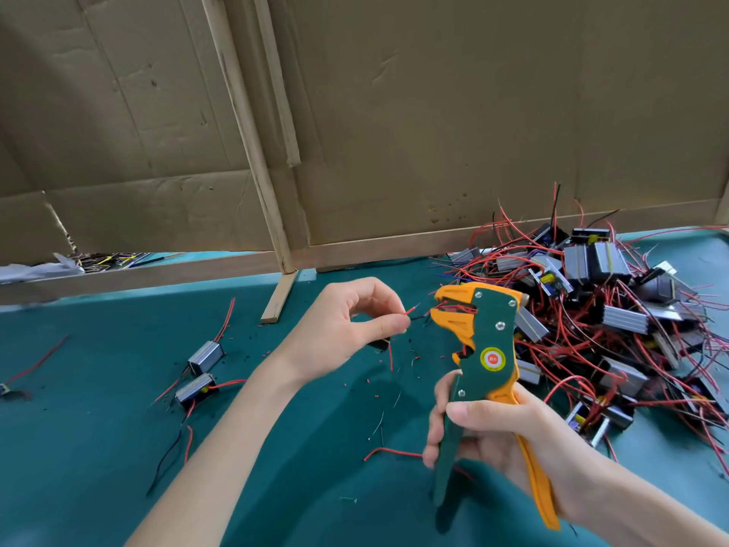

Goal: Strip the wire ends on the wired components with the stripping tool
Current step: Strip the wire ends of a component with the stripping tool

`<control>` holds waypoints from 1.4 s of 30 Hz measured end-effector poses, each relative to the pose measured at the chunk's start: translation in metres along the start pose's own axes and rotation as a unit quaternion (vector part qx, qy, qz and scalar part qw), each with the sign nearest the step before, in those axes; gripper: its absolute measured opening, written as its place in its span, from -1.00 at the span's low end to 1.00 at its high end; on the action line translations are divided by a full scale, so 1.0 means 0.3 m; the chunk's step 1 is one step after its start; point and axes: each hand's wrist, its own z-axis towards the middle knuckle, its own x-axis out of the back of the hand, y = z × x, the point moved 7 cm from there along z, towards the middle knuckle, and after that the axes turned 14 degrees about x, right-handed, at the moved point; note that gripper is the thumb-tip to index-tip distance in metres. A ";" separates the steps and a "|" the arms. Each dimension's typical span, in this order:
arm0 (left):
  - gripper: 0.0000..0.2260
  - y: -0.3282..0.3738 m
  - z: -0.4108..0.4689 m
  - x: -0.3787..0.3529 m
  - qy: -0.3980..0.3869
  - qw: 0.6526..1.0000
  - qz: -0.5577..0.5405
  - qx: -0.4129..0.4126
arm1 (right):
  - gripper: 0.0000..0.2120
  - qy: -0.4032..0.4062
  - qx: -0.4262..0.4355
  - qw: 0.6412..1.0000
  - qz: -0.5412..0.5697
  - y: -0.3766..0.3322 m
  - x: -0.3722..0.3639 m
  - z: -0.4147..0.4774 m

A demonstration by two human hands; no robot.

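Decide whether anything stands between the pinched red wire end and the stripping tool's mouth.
Nothing visible does. The left hand pinches the red wire end just short of the stripping tool in the right hand; only open air separates them.

The stripping tool (489,349) is matt green-and-orange plastic with shiny metal screws (500,326), the tabletop (98,428) under it matt teal cloth, the components (625,319) right of it ribbed grey metal, and behind it creased cardboard (434,112) on bare wooden battens (252,144).
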 end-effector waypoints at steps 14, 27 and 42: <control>-0.94 0.077 -0.040 0.000 0.031 0.994 0.090 -0.047 | -0.76 -0.021 -0.016 1.000 -0.018 -0.005 -0.015 -0.014; -0.96 0.068 -0.035 -0.016 0.034 0.988 0.145 -0.031 | -0.64 0.055 0.010 0.993 -0.101 0.028 0.042 -0.024; -0.91 0.311 0.147 -0.176 0.185 0.965 0.032 -0.182 | -0.56 0.060 -0.025 0.991 0.115 0.066 0.039 0.009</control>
